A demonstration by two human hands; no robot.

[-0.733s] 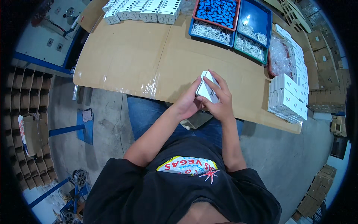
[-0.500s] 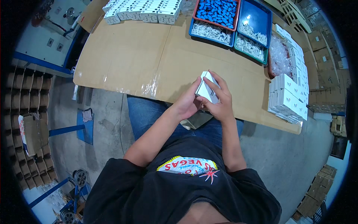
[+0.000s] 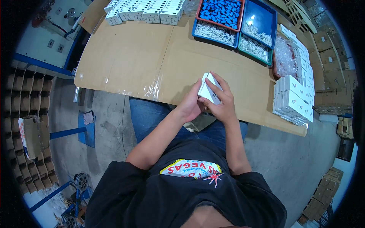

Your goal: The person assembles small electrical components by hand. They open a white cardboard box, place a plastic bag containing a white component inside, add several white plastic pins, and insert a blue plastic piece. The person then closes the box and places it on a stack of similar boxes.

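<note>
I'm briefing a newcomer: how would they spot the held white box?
Find the brown cardboard-covered table, then its near edge. There, the left hand and right hand hold a white box. Unlike the stacked boxes on the right, only this one is held.

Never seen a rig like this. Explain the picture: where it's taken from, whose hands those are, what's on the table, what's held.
There is no machine: a person works bare-handed, wearing a wide fisheye camera on the head. It looks down, and its lens bends straight edges. The left hand and right hand hold a small white box near the close edge of a cardboard-covered table. On the far side are trays of small blue pieces and white pieces, plus rows of white boxes; stacked white boxes stand at the right.
</note>
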